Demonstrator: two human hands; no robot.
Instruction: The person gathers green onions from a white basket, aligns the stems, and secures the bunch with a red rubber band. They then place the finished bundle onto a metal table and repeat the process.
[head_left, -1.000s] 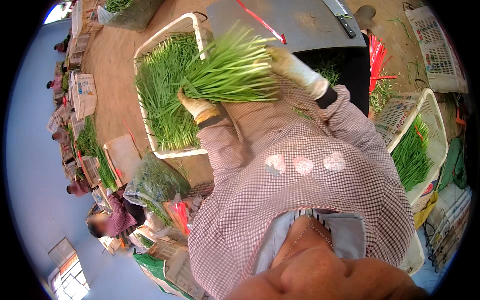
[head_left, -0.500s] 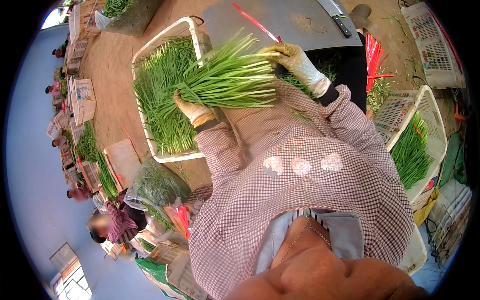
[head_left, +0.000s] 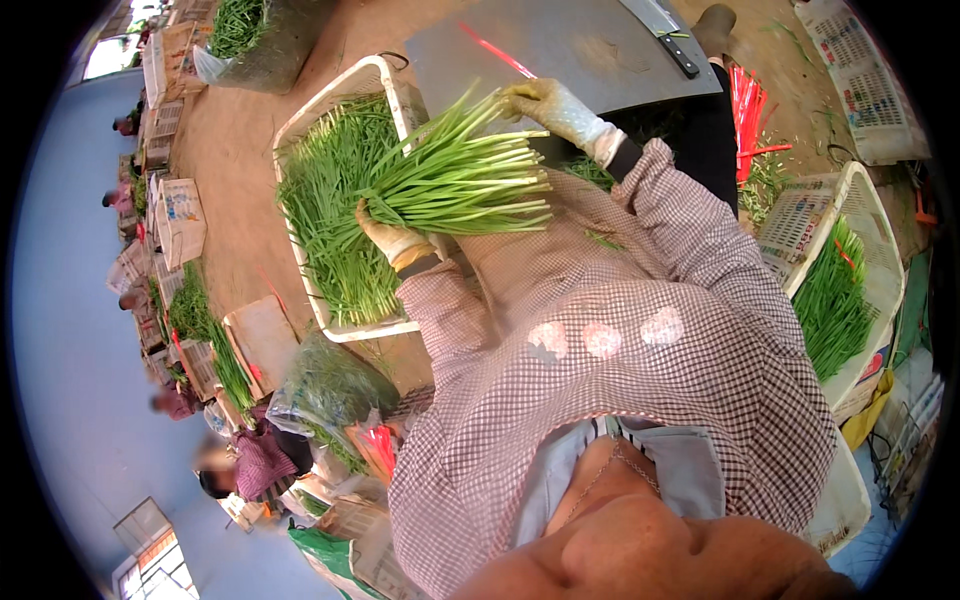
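Gripped loosely at both ends by the gloved left hand (head_left: 392,236) and gloved right hand (head_left: 545,100), the fanned bundle of long green chives (head_left: 455,180) could be spilled over the white plastic crate (head_left: 345,328).

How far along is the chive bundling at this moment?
Done: the right crate already holds chives. In hand: one bunch, gripped by the left hand at one end and the right hand at the other, with no tie visible on it. Left: the left crate is full of loose chives; red ties lie unused by the board.
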